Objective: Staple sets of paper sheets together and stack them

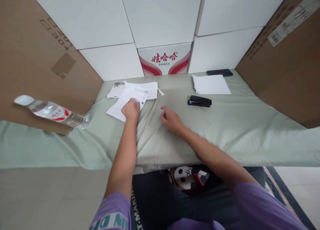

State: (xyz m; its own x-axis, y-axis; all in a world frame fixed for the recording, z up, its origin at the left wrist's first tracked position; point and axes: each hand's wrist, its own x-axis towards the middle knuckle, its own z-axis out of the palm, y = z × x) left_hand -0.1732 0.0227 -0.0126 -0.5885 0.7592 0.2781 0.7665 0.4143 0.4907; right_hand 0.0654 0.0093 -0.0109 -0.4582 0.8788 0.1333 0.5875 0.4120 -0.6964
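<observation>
My left hand (130, 110) rests on a loose white sheet of paper (122, 101) at the left of the cloth-covered table (237, 123), fingers curled down on its near edge. More printed sheets (147, 89) lie just behind it. My right hand (170, 119) hovers low over the bare cloth a little to the right, fingers loosely apart and holding nothing. A black stapler (199, 101) lies further right, beyond that hand.
A neat stack of white paper (211, 84) and a black phone (219, 72) sit at the back right. A plastic water bottle (52, 111) lies on its side at the far left. Cardboard panels (37, 63) and white boxes (160, 19) wall the table in.
</observation>
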